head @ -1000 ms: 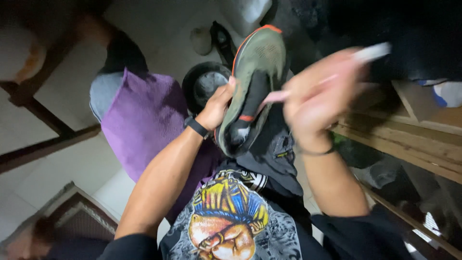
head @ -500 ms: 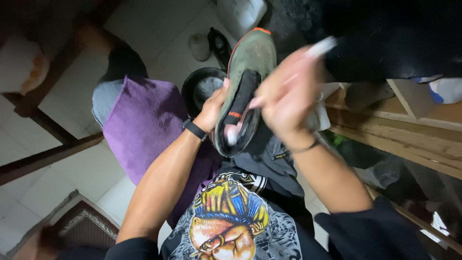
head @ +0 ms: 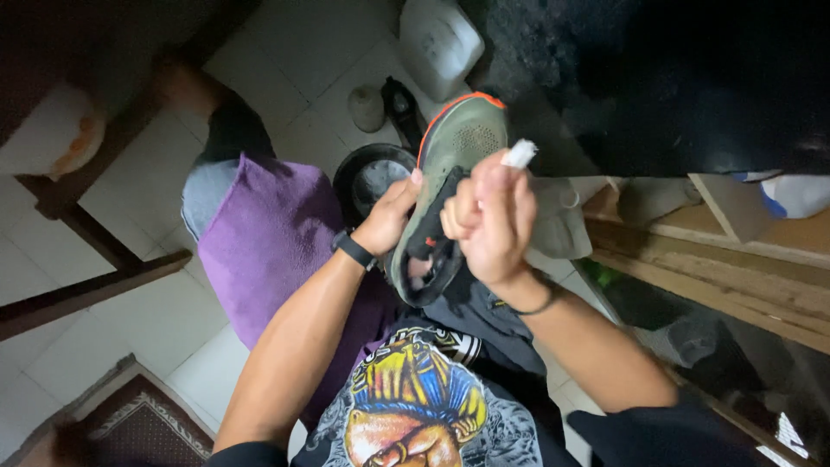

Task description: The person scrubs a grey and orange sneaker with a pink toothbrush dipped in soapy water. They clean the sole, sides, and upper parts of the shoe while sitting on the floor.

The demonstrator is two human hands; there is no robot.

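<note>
Green shoe point(head: 458, 143) gripped by left fingers point(head: 399, 192), right fingers point(head: 484, 203) pinching white stick point(head: 520, 154) (beside it)

Olive-green sneaker point(head: 450, 164), orange-edged, toe pointing away, held mid-air; white brush handle point(head: 519, 154) above it.

The floor point(head: 285, 52) is laid with pale square tiles, dimly lit. Left of the purple towel point(head: 268, 242), dark wooden furniture legs point(head: 95, 251) cross the tiles. Below the towel lies a patterned rug corner point(head: 130, 424). Above it stand a white plastic container point(head: 441, 39) and a round black pan point(head: 372, 177). Far right of it runs a wooden shelf point(head: 718, 259), under what may be a dark counter point(head: 674, 78).
</note>
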